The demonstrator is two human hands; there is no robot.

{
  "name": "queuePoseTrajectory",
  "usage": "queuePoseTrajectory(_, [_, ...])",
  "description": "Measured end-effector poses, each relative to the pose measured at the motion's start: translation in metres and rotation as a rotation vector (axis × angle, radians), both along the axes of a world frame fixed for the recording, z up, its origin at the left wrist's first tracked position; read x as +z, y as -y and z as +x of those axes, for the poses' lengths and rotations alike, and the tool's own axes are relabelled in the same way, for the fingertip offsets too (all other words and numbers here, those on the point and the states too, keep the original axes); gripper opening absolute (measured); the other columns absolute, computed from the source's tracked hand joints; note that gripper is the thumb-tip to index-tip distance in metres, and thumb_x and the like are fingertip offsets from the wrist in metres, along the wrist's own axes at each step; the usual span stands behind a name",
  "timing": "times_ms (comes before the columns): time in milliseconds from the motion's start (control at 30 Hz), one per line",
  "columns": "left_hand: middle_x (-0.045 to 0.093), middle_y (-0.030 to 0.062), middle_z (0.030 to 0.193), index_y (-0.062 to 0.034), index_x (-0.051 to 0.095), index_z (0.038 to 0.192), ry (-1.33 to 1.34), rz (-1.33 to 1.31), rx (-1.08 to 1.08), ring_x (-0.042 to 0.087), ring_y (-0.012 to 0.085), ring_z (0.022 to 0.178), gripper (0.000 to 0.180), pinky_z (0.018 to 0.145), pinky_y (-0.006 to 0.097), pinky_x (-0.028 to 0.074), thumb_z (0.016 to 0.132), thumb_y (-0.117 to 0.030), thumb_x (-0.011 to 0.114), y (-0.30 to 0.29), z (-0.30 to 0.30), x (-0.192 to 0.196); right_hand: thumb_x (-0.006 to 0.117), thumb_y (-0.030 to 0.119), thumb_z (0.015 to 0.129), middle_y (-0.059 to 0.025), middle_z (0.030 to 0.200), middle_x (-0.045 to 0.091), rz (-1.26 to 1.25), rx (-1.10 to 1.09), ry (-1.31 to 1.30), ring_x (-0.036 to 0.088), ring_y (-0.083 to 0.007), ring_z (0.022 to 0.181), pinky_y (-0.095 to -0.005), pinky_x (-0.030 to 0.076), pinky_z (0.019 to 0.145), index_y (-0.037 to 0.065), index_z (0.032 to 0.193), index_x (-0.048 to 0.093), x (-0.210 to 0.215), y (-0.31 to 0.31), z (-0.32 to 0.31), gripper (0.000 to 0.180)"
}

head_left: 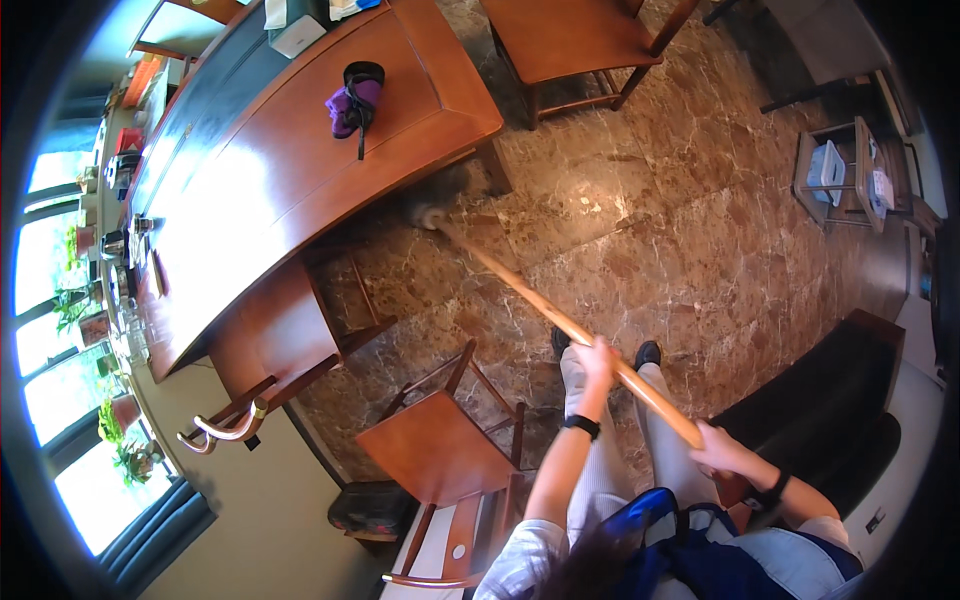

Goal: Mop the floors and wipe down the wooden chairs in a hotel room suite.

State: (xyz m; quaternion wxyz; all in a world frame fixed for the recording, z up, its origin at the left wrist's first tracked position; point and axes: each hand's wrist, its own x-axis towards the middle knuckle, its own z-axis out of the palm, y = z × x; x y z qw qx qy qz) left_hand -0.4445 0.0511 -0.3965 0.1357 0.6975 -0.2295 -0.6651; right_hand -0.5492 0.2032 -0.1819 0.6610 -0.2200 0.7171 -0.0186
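Observation:
I hold a long wooden broom handle (520, 290) with both hands. My left hand (596, 358) grips it about midway, fingers wrapped round the pole. My right hand (722, 450) is closed on the upper end, close to my body. The handle slants up and left to the broom head (432, 214), which is blurred and rests on the brown marble floor (680, 220) at the edge of the wooden table (300, 150), near its leg. My two feet show just behind my left hand.
A purple cloth and a black pouch (352, 100) lie on the table. Wooden chairs stand at the top (570, 40), under the table's side (280, 340) and close at my left (440, 450). A dark sofa (830, 400) is on my right; a small shelf trolley (845, 175) stands far right.

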Motion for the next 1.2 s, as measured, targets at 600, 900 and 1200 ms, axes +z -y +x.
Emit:
queuePoseTrajectory(600, [0.042,0.0097,0.051,-0.0024,0.024,0.084,-0.247,0.006,-0.055,0.043,0.0188,0.033,0.027,0.030,0.032,0.039,0.068,-0.004,0.046,0.072,-0.012,-0.016,0.054,0.012,0.068,-0.0143,0.055,0.051,-0.004,-0.012,-0.079,0.052,-0.0188,0.042,-0.0306,0.041,0.036,-0.005,0.091,0.038,-0.017,0.041,0.019,0.034])
queuePoseTrajectory(900, [0.041,0.0096,0.054,-0.0021,0.024,0.083,-0.022,0.002,0.086,0.042,0.0171,0.039,0.023,0.036,0.032,0.043,0.074,-0.006,0.045,0.007,-0.047,0.002,0.049,0.006,0.072,-0.0002,0.047,0.040,0.115,-0.181,0.237,0.040,-0.0087,0.034,-0.0218,0.034,0.031,-0.001,0.092,0.034,0.006,-0.003,-0.041,0.026])
queuePoseTrajectory(1200, [0.040,0.0071,0.055,0.0001,0.035,0.070,-0.067,0.237,0.078,0.042,0.0164,0.043,0.012,0.039,0.031,0.043,0.074,-0.006,0.044,-0.256,-0.128,0.041,0.052,0.015,0.067,-0.0105,0.049,0.051,0.140,-0.087,0.053,0.053,-0.0171,0.042,-0.0260,0.042,0.038,0.001,0.079,0.041,0.070,-0.241,-0.147,0.022])
